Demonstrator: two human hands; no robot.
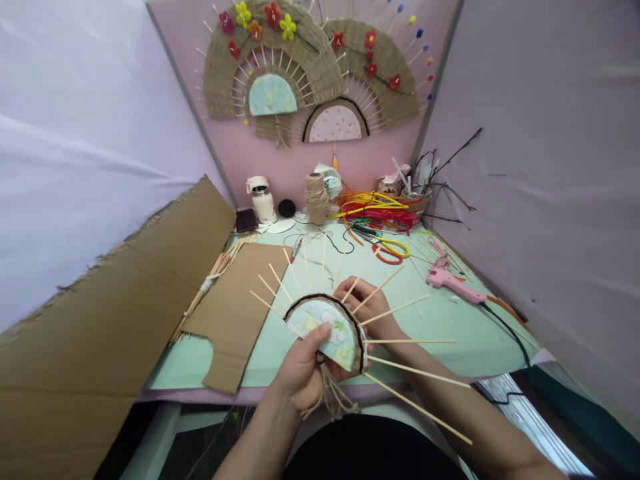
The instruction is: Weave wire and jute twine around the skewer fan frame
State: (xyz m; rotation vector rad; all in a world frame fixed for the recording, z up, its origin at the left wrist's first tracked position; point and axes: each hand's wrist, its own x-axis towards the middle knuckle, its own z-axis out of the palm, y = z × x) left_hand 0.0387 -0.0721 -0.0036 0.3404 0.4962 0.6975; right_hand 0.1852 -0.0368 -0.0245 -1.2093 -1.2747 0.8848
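Observation:
A half-round craft fan [320, 327] is held tilted over the near edge of the table. Its face is pale blue floral cloth, a black cord borders the curve, and several thin wooden sticks radiate from it. My left hand [300, 377] is closed on its lower straight edge, thumb on the cloth front and the other fingers behind. A twine tassel [333, 397] hangs below that grip. Behind the upper right sticks, my right hand [367, 307] is closed with bent fingers close to the fan's rim. The sticks and rim partly cover its fingertips, so what they pinch is hidden.
Cut cardboard [245, 293] and a stick bundle [205, 287] lie left. Red-handled scissors [387, 255], a pink glue gun [457, 283] and its cable lie right. Behind stand a twine spool [316, 200], pipe cleaners [375, 210] and a white flask [263, 201]. Woven fans [220, 80] hang on the back wall.

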